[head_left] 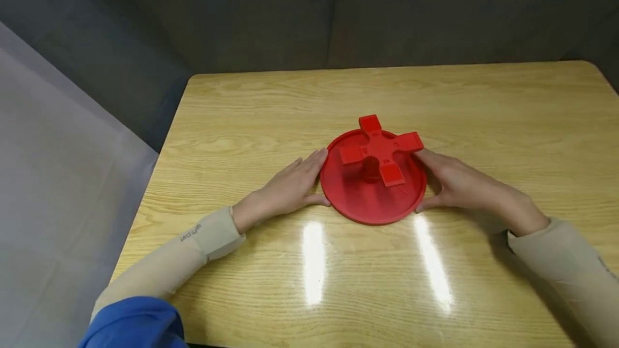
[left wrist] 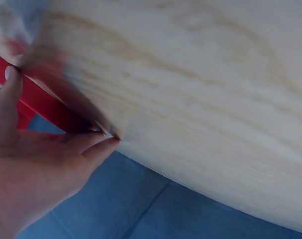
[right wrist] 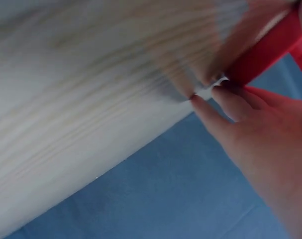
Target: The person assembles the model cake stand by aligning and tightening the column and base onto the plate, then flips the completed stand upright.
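A round red tray-like base (head_left: 358, 203) with a raised rim lies on the wooden table. From its middle rises a short red post (head_left: 370, 172), topped by a red four-armed cross piece (head_left: 379, 148). My left hand (head_left: 292, 184) touches the rim's left side, thumb toward the front and fingers farther back. On the right side my right hand (head_left: 452, 179) touches the rim with thumb and fingers spread; the cross piece partly hides its fingertips. The left wrist view has the red rim (left wrist: 51, 109) against the thumb and fingertips. Fingertips also meet the rim (right wrist: 265, 50) in the right wrist view.
The wooden table (head_left: 232, 122) has rounded back corners and bright light reflections at the front. A dark partition (head_left: 261, 15) stands behind it, and a pale grey surface (head_left: 58, 176) lies to the left. Beige sleeves (head_left: 159, 262) cover both forearms.
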A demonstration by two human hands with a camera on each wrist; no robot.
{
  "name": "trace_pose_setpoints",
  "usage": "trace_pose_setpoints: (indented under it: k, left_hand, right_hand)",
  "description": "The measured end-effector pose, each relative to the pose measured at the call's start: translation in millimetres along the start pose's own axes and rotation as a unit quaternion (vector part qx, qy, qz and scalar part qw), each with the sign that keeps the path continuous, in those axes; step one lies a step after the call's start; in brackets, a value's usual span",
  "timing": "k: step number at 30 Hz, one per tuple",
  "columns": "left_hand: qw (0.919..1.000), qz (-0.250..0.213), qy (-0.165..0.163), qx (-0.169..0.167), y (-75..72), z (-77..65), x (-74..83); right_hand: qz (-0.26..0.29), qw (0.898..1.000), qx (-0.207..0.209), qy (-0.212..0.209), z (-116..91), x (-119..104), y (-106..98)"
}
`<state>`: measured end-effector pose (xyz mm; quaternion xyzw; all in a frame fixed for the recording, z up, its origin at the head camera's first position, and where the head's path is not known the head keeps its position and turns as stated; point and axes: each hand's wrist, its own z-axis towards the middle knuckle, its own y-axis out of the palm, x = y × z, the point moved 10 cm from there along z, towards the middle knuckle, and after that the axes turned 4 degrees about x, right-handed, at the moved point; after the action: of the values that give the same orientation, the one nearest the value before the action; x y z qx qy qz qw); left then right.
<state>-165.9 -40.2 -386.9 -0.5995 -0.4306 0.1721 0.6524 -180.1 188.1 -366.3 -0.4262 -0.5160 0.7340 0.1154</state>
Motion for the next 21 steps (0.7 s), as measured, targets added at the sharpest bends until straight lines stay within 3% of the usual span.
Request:
trace_pose_setpoints:
  k: [8, 16, 21]
  left_hand:
    - [0.9997, -0.013, -0.011, 0.017, -2.4, 1.0, 0.6]
    - [0.9969, -0.071, -0.015, 0.031, -5.0, -2.0, -1.4]
    - [0.9887, -0.148, -0.014, 0.017, -12.7, -5.6, -4.7]
  right_hand:
    - [0.007, 1.000, 0.026, 0.009, 0.2, 1.9, -1.1]
    - [0.009, 0.999, 0.032, 0.043, -4.5, 8.8, -2.5]
    - [0.087, 0.994, 0.033, 0.061, -8.8, 7.9, -11.3]
